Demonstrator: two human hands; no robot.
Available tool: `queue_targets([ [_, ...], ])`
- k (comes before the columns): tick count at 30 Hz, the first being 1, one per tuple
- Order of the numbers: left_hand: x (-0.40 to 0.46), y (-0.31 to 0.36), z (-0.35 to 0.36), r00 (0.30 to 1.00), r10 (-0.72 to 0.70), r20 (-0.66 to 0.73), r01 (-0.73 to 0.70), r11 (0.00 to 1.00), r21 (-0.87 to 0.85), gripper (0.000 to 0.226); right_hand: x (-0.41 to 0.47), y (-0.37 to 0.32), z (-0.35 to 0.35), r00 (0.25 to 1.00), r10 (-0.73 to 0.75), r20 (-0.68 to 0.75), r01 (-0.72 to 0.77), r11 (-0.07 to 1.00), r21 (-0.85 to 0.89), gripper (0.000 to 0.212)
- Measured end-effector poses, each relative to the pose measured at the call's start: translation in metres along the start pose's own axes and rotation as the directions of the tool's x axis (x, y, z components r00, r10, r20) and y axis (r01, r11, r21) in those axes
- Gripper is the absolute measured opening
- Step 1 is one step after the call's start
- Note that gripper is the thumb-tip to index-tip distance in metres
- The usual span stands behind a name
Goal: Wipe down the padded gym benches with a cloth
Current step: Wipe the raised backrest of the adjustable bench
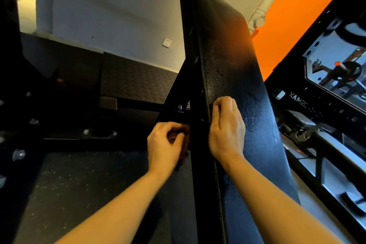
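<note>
Both hands [198,136] at bench pad's [233,61] edge

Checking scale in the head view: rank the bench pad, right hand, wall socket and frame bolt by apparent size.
1. bench pad
2. right hand
3. wall socket, though it sits farther away
4. frame bolt

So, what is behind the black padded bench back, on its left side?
Behind the bench pad a black metal support frame with a bolt shows. The left hand reaches there; whatever it grips is hidden.
</note>
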State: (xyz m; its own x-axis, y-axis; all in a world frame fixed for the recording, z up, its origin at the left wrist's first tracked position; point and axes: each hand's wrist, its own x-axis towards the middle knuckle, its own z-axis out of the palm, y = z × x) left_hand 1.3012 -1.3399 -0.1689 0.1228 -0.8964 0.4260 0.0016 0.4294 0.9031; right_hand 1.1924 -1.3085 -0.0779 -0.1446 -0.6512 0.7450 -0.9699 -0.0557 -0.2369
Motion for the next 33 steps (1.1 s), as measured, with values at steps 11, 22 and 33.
queue_targets([
  [11, -0.008, 0.015, 0.004, 0.985, 0.148, 0.090, -0.143, 0.988, -0.062, 0.019, 0.000, 0.000, 0.002, 1.000, 0.001, 0.000, -0.001, 1.000, -0.014, 0.015],
  [22, -0.007, 0.046, 0.007, 0.965, 0.244, 0.092, -0.238, 0.969, -0.073, 0.036, 0.000, -0.001, 0.001, 1.000, 0.001, 0.017, -0.001, 1.000, -0.016, 0.016],
  [33, -0.003, 0.044, -0.003, 0.985, 0.111, 0.132, -0.104, 0.993, -0.054, 0.049, 0.000, -0.001, 0.001, 1.000, -0.002, 0.003, 0.002, 1.000, -0.019, 0.014],
])
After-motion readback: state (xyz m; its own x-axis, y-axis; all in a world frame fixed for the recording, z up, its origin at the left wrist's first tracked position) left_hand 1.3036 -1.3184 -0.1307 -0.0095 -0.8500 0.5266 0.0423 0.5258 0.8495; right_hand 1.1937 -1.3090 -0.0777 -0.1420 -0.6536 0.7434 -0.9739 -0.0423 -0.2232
